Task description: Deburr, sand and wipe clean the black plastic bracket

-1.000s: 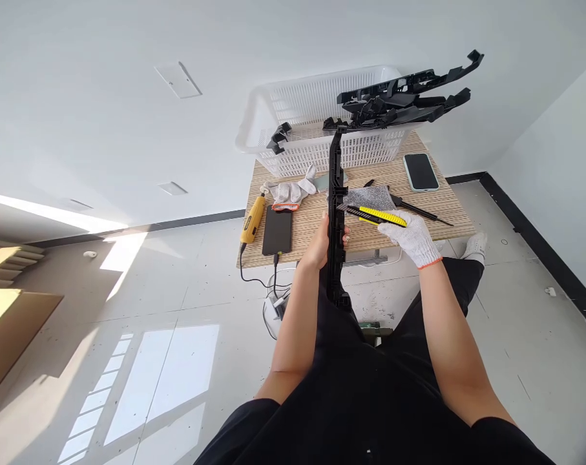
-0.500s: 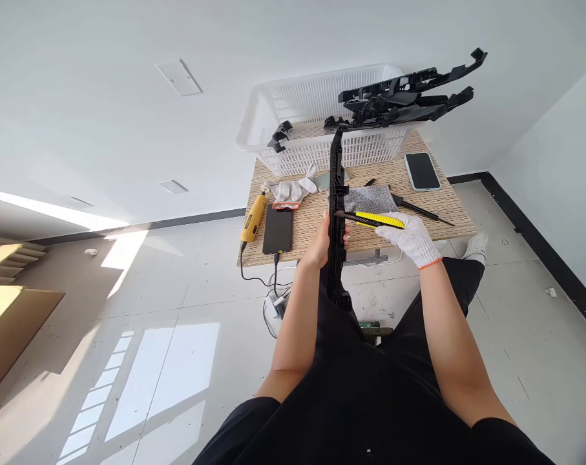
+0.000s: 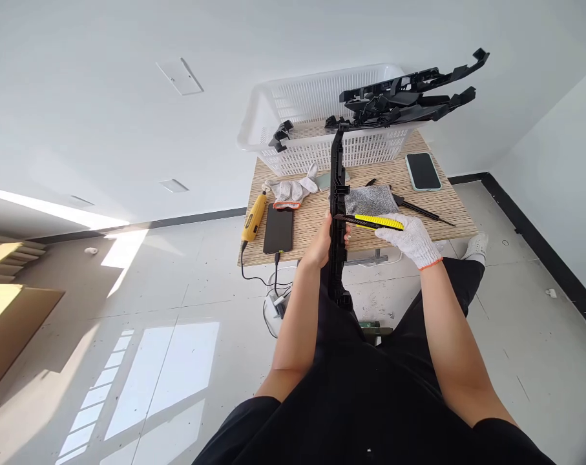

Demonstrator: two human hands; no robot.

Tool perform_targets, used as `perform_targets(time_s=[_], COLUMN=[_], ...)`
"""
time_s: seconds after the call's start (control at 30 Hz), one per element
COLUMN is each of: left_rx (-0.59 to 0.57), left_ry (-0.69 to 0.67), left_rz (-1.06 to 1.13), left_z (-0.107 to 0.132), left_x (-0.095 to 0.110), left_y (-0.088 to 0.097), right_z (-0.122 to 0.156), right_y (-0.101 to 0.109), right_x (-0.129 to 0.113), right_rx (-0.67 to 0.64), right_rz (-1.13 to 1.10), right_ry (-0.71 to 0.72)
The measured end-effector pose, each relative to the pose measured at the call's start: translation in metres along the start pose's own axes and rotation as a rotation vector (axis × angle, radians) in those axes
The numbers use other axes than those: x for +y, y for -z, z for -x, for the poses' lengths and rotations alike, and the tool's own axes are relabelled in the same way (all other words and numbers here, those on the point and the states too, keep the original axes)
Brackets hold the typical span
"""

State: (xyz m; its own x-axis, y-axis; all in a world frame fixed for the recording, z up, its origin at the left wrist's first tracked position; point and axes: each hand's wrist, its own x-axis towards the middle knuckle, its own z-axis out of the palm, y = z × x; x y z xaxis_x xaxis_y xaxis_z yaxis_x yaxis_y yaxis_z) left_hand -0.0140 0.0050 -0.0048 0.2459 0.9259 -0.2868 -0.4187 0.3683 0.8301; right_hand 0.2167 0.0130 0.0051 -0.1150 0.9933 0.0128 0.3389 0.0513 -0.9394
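Note:
My bare left hand (image 3: 322,244) is wrapped round a long black plastic trim part (image 3: 338,174), which stands upright in front of me; a ringed finger shows on its far side. In a white knit glove with an orange cuff, my right hand (image 3: 409,239) grips a yellow and black utility knife (image 3: 377,222). The knife's dark blade points left and lies across the part's middle, close to my left thumb. Whether the edge touches the plastic I cannot tell. Behind the knife lies a grey cloth (image 3: 371,199) on the table (image 3: 460,219).
A white plastic basket (image 3: 297,158) holding several black plastic parts (image 3: 399,100) stands at the table's back. Left lie a corded yellow rotary tool (image 3: 254,218), a black power bank (image 3: 278,229) and a glove (image 3: 293,190). At right are a phone (image 3: 423,172) and a thin black tool (image 3: 426,211).
The knife blade has shifted very slightly downward along the black part. My left hand keeps its hold, and the rest looks the same.

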Motion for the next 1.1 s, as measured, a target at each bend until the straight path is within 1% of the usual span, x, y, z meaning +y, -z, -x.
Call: perform_targets(time_s=[0.03, 0.13, 0.27, 0.37, 0.47, 0.6, 0.7, 0.83, 0.93, 1.03, 1.1], left_rx=[-0.002, -0.003, 0.015, 0.015, 0.027, 0.002, 0.012, 0.002, 0.014, 0.017, 0.012], left_ry=[-0.001, 0.008, -0.008, 0.010, 0.012, -0.009, -0.024, 0.007, -0.013, -0.022, -0.012], left_rz=[0.004, -0.005, -0.002, -0.032, -0.044, -0.018, -0.006, -0.044, -0.045, -0.029, -0.029], left_z=[-0.0002, -0.0002, 0.0008, 0.0017, 0.0017, 0.0011, 0.0013, 0.0019, 0.0019, 0.0013, 0.0010], left_x=[-0.0002, -0.0001, 0.0012, 0.0022, 0.0019, 0.0007, 0.0008, 0.0018, 0.0019, 0.0013, 0.0008], left_y=[0.0003, 0.0006, -0.0010, -0.0020, -0.0017, -0.0005, -0.0008, -0.0016, -0.0016, -0.0011, -0.0007], right_z=[0.0001, 0.0005, 0.0007, 0.0002, -0.0003, -0.0004, -0.0005, -0.0010, -0.0012, -0.0015, -0.0016], right_y=[-0.0001, 0.0000, 0.0000, -0.0004, -0.0007, -0.0008, -0.0007, -0.0001, 0.0004, 0.0004, 0.0003], right_x=[0.0002, -0.0003, -0.0022, -0.0020, -0.0010, -0.0007, -0.0013, -0.0014, -0.0012, -0.0010, -0.0009], right_rx=[-0.004, 0.036, -0.004, 0.042, 0.000, 0.048, -0.001, 0.053, 0.005, 0.052, 0.047], right_rz=[0.006, -0.002, 0.002, -0.017, -0.014, -0.032, -0.027, -0.092, -0.066, -0.076, -0.085], right_ry=[0.003, -0.015, -0.006, -0.032, -0.028, -0.057, -0.054, -0.091, -0.077, -0.093, -0.097])
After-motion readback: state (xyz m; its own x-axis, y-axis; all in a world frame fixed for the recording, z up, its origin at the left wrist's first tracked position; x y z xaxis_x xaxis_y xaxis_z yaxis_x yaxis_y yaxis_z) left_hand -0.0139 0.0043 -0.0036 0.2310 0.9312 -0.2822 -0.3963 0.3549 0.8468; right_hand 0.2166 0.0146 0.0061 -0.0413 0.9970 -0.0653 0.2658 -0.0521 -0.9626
